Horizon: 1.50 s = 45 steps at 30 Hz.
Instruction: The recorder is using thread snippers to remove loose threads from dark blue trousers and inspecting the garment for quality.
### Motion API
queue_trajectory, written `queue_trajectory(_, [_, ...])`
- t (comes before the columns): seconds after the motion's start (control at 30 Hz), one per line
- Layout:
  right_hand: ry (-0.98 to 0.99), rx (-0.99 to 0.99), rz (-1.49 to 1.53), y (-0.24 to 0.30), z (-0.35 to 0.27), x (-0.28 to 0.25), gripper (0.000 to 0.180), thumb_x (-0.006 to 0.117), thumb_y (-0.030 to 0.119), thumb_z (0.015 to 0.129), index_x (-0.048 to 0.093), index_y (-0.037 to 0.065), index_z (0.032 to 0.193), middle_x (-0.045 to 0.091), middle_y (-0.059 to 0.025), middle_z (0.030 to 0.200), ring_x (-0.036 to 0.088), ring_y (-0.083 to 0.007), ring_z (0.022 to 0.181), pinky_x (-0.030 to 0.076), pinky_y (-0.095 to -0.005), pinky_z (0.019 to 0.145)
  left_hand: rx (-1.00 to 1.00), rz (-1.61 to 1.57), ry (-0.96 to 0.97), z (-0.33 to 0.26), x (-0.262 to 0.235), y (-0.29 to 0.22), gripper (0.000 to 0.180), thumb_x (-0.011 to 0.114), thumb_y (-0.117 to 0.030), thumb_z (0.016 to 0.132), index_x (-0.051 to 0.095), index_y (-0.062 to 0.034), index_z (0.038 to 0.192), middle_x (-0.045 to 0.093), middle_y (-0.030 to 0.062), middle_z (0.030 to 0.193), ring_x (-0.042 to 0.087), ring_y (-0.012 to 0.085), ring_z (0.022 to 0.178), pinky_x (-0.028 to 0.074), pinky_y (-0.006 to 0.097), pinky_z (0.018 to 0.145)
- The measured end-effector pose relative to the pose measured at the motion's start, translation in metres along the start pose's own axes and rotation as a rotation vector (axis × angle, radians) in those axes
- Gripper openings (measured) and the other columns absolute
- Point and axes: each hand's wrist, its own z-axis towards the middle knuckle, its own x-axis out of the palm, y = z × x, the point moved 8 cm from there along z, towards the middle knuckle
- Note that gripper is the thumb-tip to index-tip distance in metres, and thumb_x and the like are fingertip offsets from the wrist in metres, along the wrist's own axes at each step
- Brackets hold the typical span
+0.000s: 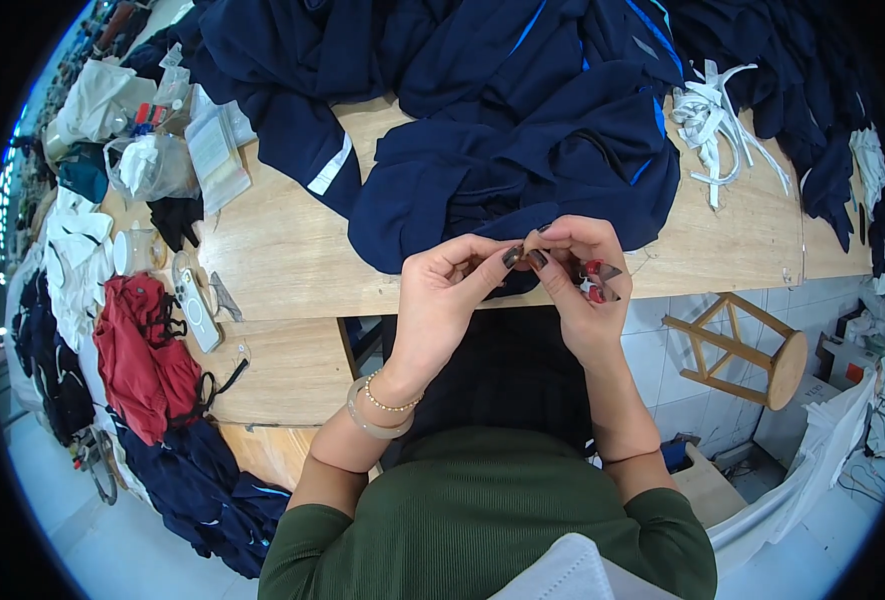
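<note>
My left hand and my right hand meet over the table's front edge, thumbs and forefingers pinched tip to tip. What sits between those fingertips is too small to make out. A small pair of red-handled thread snips is tucked in my right hand, its dark blades poking out beside the palm. Right behind and under the fingers lies a bunched navy garment with bright blue piping. Part of its cloth shows below my hands at the table edge.
More navy garments pile along the back of the wooden table. White strips lie at right. A phone, red cloth and plastic bags are at left. A wooden stool lies tipped on the floor.
</note>
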Motion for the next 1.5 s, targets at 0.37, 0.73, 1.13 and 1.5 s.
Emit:
queue_trajectory(0.37, [0.020, 0.043, 0.064, -0.002, 0.002, 0.000, 0.027, 0.053, -0.010, 0.087, 0.048, 0.000, 0.112, 0.060, -0.0078, 0.097, 0.059, -0.0099, 0.086, 0.048, -0.0215, 0.078, -0.039, -0.065, 0.053, 0.002, 0.000, 0.002, 0.014, 0.061, -0.008, 0.090, 0.069, 0.0018, 0.096, 0.070, 0.0076, 0.087, 0.064, 0.0108, 0.080, 0.045, 0.021, 0.068])
queue_trajectory(0.73, [0.046, 0.434, 0.975, -0.031, 0.014, -0.007, 0.030, 0.041, 0.038, 0.100, 0.042, 0.012, 0.084, 0.035, 0.0021, 0.069, 0.029, -0.0079, 0.059, 0.024, -0.0216, 0.050, -0.019, -0.203, 0.097, -0.001, 0.006, -0.001, 0.015, 0.054, -0.006, 0.093, 0.063, 0.0004, 0.103, 0.065, 0.0039, 0.092, 0.058, 0.0067, 0.083, 0.043, 0.020, 0.071])
queue_trajectory(1.13, [0.023, 0.482, 1.081, -0.030, 0.010, -0.011, 0.038, 0.038, 0.042, 0.100, 0.035, 0.014, 0.075, 0.031, 0.0022, 0.066, 0.027, -0.0089, 0.058, 0.023, -0.0231, 0.050, 0.118, -0.183, 0.139, 0.001, 0.004, -0.011, 0.018, 0.040, -0.016, 0.101, 0.049, -0.0040, 0.090, 0.057, 0.0050, 0.088, 0.050, 0.0085, 0.073, 0.042, 0.022, 0.070])
queue_trajectory(1.5, [0.133, 0.282, -0.072, -0.003, 0.041, -0.064, 0.027, 0.045, 0.020, 0.097, 0.060, 0.000, 0.087, 0.057, -0.0071, 0.080, 0.054, -0.0104, 0.066, 0.041, -0.0221, 0.060, 0.512, 0.945, 0.046, -0.001, -0.017, -0.045, 0.044, 0.078, -0.012, 0.066, 0.060, -0.0043, 0.104, 0.058, 0.0078, 0.097, 0.053, 0.0246, 0.092, 0.042, 0.032, 0.075])
